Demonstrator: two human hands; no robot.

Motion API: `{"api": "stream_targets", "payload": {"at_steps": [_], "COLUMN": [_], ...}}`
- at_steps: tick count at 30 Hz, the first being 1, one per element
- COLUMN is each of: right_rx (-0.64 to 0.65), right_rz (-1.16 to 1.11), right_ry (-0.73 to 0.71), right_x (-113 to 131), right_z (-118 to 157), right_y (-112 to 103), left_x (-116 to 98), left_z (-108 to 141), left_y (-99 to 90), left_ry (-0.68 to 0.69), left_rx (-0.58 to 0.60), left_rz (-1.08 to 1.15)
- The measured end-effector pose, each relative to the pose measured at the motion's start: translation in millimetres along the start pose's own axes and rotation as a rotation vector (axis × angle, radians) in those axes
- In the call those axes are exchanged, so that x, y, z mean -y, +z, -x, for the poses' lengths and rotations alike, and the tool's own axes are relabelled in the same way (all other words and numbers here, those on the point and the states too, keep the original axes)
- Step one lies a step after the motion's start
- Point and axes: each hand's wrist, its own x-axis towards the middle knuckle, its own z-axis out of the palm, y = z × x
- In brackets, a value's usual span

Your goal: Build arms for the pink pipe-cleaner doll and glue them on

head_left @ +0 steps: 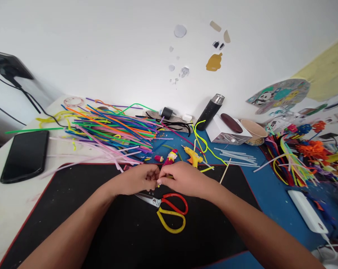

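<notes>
My left hand [142, 177] and my right hand [181, 179] meet above the black mat, fingertips touching. Both are closed in a pinch around a thin yellow pipe cleaner [158, 185], of which only small bits show between the fingers. Just below them on the mat lie scissors [157, 202] with one red and one yellow handle. Beyond my fingers are a small red, yellow and white pipe-cleaner figure [171, 157] and a smaller crimson piece [158, 158]. A yellow glue gun [194, 157] rests past my right hand.
A heap of colourful pipe cleaners [109, 129] spreads across the back left, near a black phone [25, 156]. At the back right are a black thermos [210, 112], a tissue box [226, 130], a bowl [254, 131] and glue sticks [238, 157]. A white power strip [307, 211] lies right.
</notes>
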Motion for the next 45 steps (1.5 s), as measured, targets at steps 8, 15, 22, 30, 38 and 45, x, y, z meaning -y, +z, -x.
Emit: {"api": "stream_targets", "payload": {"at_steps": [8, 15, 22, 30, 38, 45], "right_rx": [-0.105, -0.191, -0.211, -0.256, -0.397, -0.45], "right_rz": [0.183, 0.169, 0.216, 0.192, 0.013, -0.118], "right_ry": [-0.035, 0.018, 0.057, 0.07, 0.071, 0.088], "right_x": [6.0, 7.8, 11.4, 14.7, 3.4, 3.1], "right_z": [8.4, 10.9, 15.3, 17.3, 18.7, 19.1], "right_y": [11.9, 20.1, 26.0, 36.9, 55.3, 58.7], "left_x": [-1.2, -3.7, -2.0, 1.6, -0.6, 1.8], "left_z": [0.7, 1.0, -0.4, -2.9, -2.3, -3.6], "left_y": [-1.6, -3.8, -2.5, -2.5, -1.5, -2.3], "left_ry": [-0.005, 0.009, -0.002, -0.008, 0.017, 0.016], "left_rx": [0.003, -0.015, -0.058, -0.14, -0.155, -0.168], "left_rz": [0.209, 0.252, 0.268, 0.312, 0.37, 0.371]}}
